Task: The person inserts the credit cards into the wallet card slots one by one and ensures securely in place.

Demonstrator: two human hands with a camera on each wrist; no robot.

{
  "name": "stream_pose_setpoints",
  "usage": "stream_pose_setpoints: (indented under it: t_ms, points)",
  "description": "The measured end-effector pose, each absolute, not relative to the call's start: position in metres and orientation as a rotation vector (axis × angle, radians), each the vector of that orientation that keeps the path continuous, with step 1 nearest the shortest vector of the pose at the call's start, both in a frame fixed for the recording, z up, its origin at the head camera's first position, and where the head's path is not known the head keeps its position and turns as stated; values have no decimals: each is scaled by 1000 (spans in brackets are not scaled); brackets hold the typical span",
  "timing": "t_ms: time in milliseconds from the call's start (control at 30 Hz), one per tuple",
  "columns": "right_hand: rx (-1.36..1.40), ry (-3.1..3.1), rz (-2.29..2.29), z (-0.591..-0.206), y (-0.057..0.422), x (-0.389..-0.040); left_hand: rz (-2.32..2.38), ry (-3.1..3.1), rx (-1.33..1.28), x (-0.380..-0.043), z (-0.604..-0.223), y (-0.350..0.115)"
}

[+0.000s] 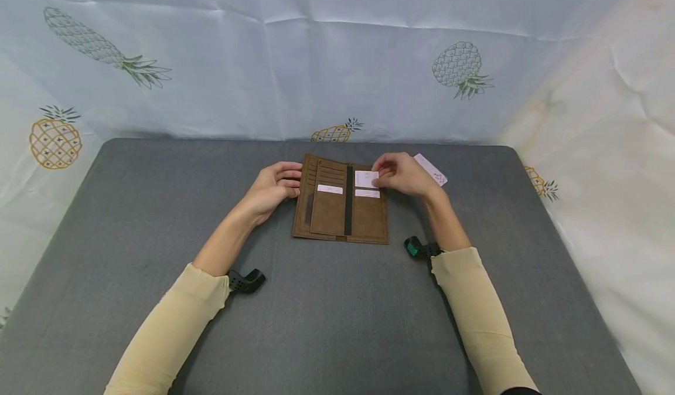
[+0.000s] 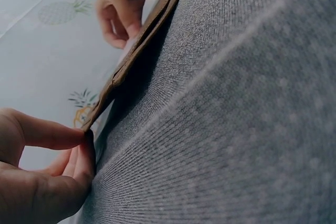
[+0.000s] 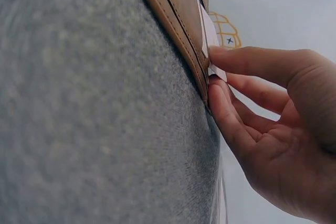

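Note:
A brown wallet [image 1: 328, 216] lies spread out on the grey table, a dark band running down its middle. My left hand [image 1: 273, 191] is at the wallet's left edge; the left wrist view has that edge pinched between its fingertips [image 2: 79, 139]. With thumb and fingers, my right hand [image 1: 402, 173] pinches a white card [image 1: 365, 179] at the upper slots of the right half. In the right wrist view the card [image 3: 211, 30] stands partly out of the slot. Below it, another white card [image 1: 367, 194] shows only a strip, as does one in the left half [image 1: 330, 189].
A loose pinkish-white card [image 1: 430, 169] with red marks lies on the table [image 1: 337, 324] just beyond my right hand. Behind the table's far edge hangs a white cloth [image 1: 295, 78] printed with pineapples. Black wrist devices [image 1: 246, 281] stick out near both sleeves.

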State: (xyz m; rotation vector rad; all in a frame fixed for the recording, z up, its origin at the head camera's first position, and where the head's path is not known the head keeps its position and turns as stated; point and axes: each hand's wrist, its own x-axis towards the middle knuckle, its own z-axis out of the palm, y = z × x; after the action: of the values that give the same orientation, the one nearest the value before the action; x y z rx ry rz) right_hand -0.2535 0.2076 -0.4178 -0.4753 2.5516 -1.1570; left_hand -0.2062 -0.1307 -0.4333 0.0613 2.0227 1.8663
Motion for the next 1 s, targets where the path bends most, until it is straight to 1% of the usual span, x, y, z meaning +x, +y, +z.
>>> stream_pose_setpoints:
  t_ms: [500, 1000]
  points:
    - [-583, 2520, -1096, -417, 214, -253, 1859, 2020, 58, -207, -433, -131]
    - [-569, 2542, -1155, -416, 222, -256, 1856, 2026, 53, -206, -432, -130]
